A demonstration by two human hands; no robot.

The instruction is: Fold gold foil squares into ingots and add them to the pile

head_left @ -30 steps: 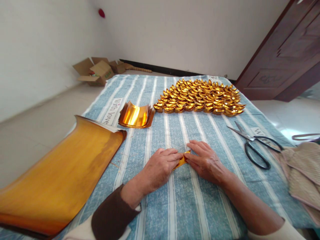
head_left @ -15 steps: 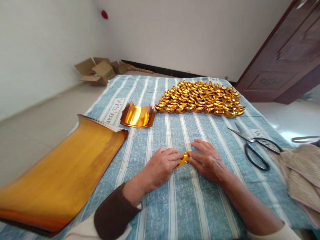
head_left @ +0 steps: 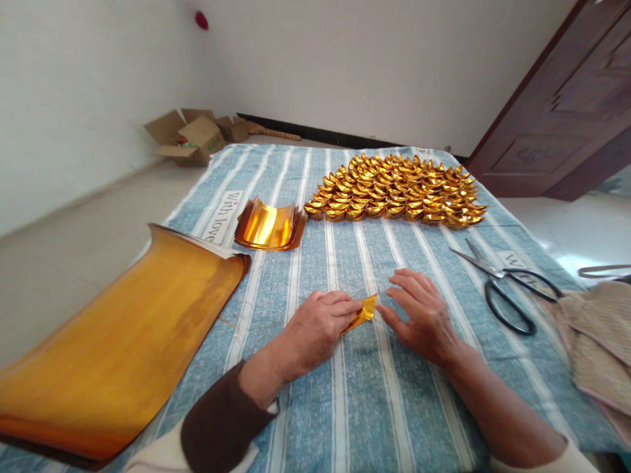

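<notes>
A small folded piece of gold foil paper lies on the striped cloth, partly covered by fingers. My left hand is closed on its left part, pressing it against the table. Just to the right of its free end, my right hand has its fingers apart and holds nothing. Beyond both hands stands a large cluster of folded gold paper ingots. A small stack of curved gold foil sheets rests to the left of the cluster.
A big stack of gold sheets covers the table's left side. Scissors with black handles lie partly open at the right, beside a beige cloth. Blue-white striped cloth covers the table. Cardboard boxes sit on the floor behind.
My right hand has let go of the folded foil paper's right end and shifted slightly right, fingers spreading. My left hand stays on the paper.
</notes>
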